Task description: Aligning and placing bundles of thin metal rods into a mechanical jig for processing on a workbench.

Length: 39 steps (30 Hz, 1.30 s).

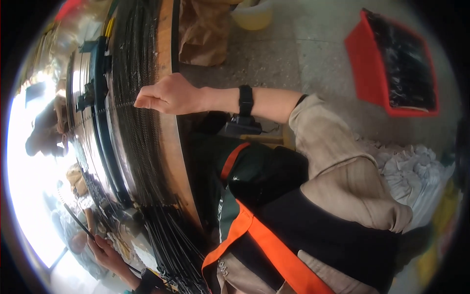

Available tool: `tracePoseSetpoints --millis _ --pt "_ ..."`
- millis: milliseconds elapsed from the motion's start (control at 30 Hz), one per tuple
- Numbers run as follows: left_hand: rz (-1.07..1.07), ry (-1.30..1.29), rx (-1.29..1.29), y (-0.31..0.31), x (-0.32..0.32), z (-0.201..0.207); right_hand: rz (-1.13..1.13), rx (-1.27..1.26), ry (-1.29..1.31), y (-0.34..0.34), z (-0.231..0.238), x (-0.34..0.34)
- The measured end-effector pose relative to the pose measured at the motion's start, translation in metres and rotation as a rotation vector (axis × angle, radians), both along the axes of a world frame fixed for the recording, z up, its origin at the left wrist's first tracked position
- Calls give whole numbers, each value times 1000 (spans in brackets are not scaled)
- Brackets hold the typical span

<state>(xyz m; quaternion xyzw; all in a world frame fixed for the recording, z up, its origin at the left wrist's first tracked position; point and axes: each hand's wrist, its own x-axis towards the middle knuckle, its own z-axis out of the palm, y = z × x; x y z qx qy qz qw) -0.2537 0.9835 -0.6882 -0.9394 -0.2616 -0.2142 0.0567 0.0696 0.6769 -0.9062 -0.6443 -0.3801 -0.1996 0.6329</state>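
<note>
My right hand (169,95) is closed in a pinch at the table's edge, with the thumb and fingertips on the end of a thin dark coiled strand (120,105). This strand runs left over a long blue-green metal bar (100,98). Under and beside the hand lies a thick bundle of long dark coiled strands (139,122). At the lower left, my left hand (105,255) is wrapped round a slim black rod (78,218), held at a slant. Part of the left hand's grip is blurred.
The wooden table edge (183,161) separates the bundle from my body. Straight black rods (171,245) spread out near my left forearm. On the floor stand a red bin (364,63) with black contents, a brown paper bag (203,34) and a yellowish tub (252,17). White bags (416,171) lie behind.
</note>
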Motion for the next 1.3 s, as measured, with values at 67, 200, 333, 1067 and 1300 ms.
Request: tracePoseSetpoints --millis 67,200,333,1067,1300 --pt "-7 -5 -15 -4 -2 -5 8 -25 28 8 -7 4" --pt "-51 -25 20 -10 -10 -9 107 47 54 31 -4 1" --pt "-10 -48 -21 -13 -36 -3 161 -3 53 52 6 -13" --pt "244 -98 177 53 -349 89 883 -297 -450 328 185 -271" --pt "303 -137 114 90 -397 50 975 -220 -372 440 174 -316"
